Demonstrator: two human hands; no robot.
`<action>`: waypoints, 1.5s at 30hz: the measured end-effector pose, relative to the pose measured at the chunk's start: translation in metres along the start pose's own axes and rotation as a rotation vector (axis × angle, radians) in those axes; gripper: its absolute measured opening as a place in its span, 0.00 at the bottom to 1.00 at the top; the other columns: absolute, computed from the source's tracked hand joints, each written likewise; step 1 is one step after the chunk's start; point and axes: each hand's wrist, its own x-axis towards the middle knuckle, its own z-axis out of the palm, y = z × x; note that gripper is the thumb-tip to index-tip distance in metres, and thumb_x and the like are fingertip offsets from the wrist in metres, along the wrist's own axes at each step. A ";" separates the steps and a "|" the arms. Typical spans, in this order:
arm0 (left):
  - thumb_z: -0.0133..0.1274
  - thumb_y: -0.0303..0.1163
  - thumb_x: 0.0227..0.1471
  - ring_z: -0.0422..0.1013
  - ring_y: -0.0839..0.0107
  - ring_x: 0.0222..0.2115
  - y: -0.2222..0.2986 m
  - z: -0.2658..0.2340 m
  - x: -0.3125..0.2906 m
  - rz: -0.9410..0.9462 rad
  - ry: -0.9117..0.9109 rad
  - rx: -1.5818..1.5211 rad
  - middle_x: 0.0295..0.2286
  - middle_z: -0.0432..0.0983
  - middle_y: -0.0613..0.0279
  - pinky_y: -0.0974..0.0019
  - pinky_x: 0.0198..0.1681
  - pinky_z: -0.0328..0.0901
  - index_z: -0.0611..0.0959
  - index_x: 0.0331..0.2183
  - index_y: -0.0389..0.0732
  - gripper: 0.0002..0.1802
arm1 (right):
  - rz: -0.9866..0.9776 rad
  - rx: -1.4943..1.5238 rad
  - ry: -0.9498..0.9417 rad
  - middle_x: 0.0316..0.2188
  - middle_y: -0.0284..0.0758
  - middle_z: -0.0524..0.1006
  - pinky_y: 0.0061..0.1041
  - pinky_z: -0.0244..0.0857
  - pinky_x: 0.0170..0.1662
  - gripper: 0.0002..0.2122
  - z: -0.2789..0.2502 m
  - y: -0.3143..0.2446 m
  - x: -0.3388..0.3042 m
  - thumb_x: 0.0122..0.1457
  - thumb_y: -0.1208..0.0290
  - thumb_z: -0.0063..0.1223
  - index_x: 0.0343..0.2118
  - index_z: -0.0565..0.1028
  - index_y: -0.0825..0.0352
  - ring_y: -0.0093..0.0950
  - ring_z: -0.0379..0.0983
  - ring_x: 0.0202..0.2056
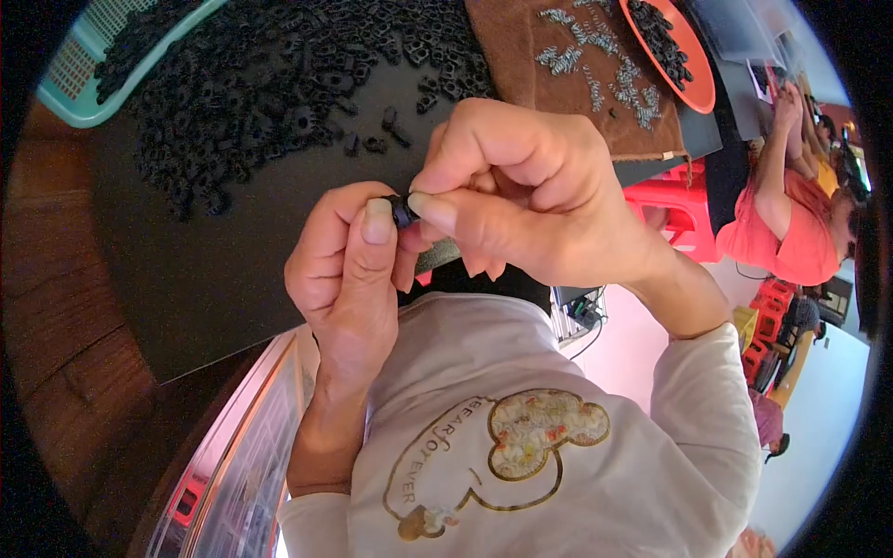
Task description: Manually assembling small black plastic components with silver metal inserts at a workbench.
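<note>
In front of my chest, both hands meet over a small black plastic piece, which looks like part of a cord lock. My left hand pinches it between thumb and curled fingers. From the other side, my right hand has its thumb and index finger closed on the piece's right end. My fingers cover much of it, so its exact shape is hidden. Beyond my hands, a wide heap of similar black plastic parts spreads over the dark table mat. Several loose black parts lie at its near edge.
Small metal springs lie scattered on a brown cloth at the far right. Beside them an orange dish holds black parts. A teal basket stands far left. Past a red stool, a person in red sits at right.
</note>
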 end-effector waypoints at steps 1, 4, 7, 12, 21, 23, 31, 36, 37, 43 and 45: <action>0.46 0.33 0.62 0.60 0.86 0.20 0.001 0.001 0.000 -0.001 -0.001 0.000 0.24 0.73 0.67 0.82 0.21 0.55 0.76 0.36 0.34 0.11 | -0.008 -0.031 0.007 0.20 0.29 0.74 0.15 0.62 0.21 0.03 0.000 0.000 -0.001 0.57 0.81 0.49 0.27 0.71 0.69 0.14 0.68 0.19; 0.46 0.33 0.61 0.60 0.86 0.20 0.002 0.003 0.000 -0.008 0.026 0.054 0.24 0.73 0.67 0.81 0.21 0.55 0.76 0.36 0.34 0.11 | -0.137 -0.171 0.029 0.20 0.30 0.74 0.16 0.62 0.20 0.03 0.000 0.009 0.001 0.57 0.81 0.49 0.27 0.70 0.69 0.14 0.68 0.19; 0.46 0.33 0.61 0.60 0.86 0.20 0.002 0.003 0.002 0.013 0.007 0.055 0.24 0.74 0.67 0.81 0.21 0.56 0.76 0.36 0.34 0.11 | -0.120 -0.127 0.032 0.20 0.30 0.74 0.17 0.61 0.21 0.03 -0.001 0.003 0.001 0.57 0.81 0.49 0.27 0.70 0.69 0.15 0.68 0.19; 0.47 0.34 0.61 0.60 0.86 0.19 0.000 0.000 0.000 -0.029 -0.028 0.086 0.24 0.74 0.67 0.81 0.21 0.57 0.77 0.35 0.35 0.11 | -0.043 -0.072 -0.016 0.22 0.30 0.75 0.12 0.59 0.19 0.02 -0.011 0.004 0.003 0.58 0.81 0.53 0.32 0.73 0.71 0.13 0.67 0.17; 0.48 0.33 0.61 0.61 0.87 0.19 0.011 -0.003 0.008 -0.045 -0.175 0.161 0.24 0.74 0.68 0.81 0.23 0.57 0.78 0.34 0.36 0.10 | -0.040 -0.074 -0.044 0.21 0.28 0.75 0.11 0.57 0.19 0.03 -0.021 -0.011 0.013 0.59 0.76 0.54 0.33 0.76 0.70 0.12 0.67 0.18; 0.48 0.33 0.60 0.62 0.86 0.19 0.012 -0.003 0.008 -0.073 -0.183 0.150 0.24 0.74 0.67 0.81 0.23 0.57 0.78 0.34 0.36 0.10 | 0.052 -0.208 -0.109 0.22 0.30 0.75 0.14 0.58 0.19 0.04 -0.025 -0.014 0.013 0.58 0.76 0.54 0.32 0.77 0.70 0.14 0.68 0.18; 0.49 0.31 0.59 0.71 0.79 0.23 0.018 -0.001 0.012 -0.223 -0.209 0.097 0.26 0.77 0.61 0.75 0.28 0.66 0.81 0.34 0.32 0.11 | -0.610 -0.791 -0.106 0.21 0.38 0.72 0.24 0.64 0.21 0.15 -0.028 0.004 0.010 0.49 0.71 0.64 0.36 0.74 0.72 0.30 0.71 0.19; 0.51 0.30 0.58 0.70 0.79 0.23 0.021 0.001 0.014 -0.210 -0.202 0.002 0.26 0.77 0.62 0.75 0.28 0.65 0.81 0.35 0.32 0.11 | -0.662 -0.988 -0.091 0.24 0.38 0.71 0.26 0.64 0.19 0.19 -0.024 0.004 0.008 0.44 0.69 0.67 0.37 0.72 0.72 0.31 0.70 0.18; 0.51 0.30 0.57 0.70 0.79 0.23 0.023 0.003 0.014 -0.157 -0.214 -0.009 0.26 0.77 0.62 0.75 0.28 0.65 0.81 0.35 0.31 0.11 | -0.652 -1.025 -0.065 0.22 0.39 0.70 0.32 0.65 0.20 0.15 -0.022 0.001 0.007 0.45 0.70 0.63 0.31 0.69 0.70 0.36 0.71 0.20; 0.50 0.29 0.58 0.67 0.82 0.24 0.030 0.005 0.019 -0.080 -0.204 0.140 0.24 0.76 0.65 0.77 0.28 0.62 0.81 0.34 0.31 0.10 | -0.695 -1.095 -0.013 0.20 0.39 0.69 0.35 0.64 0.16 0.10 -0.015 -0.001 0.012 0.46 0.72 0.56 0.23 0.66 0.67 0.37 0.71 0.17; 0.52 0.28 0.55 0.65 0.83 0.24 0.030 0.005 0.017 -0.073 -0.196 0.128 0.25 0.75 0.66 0.78 0.27 0.59 0.80 0.35 0.30 0.10 | -0.712 -1.104 -0.016 0.19 0.39 0.69 0.34 0.64 0.15 0.09 -0.013 0.003 0.014 0.46 0.72 0.56 0.23 0.66 0.67 0.36 0.70 0.16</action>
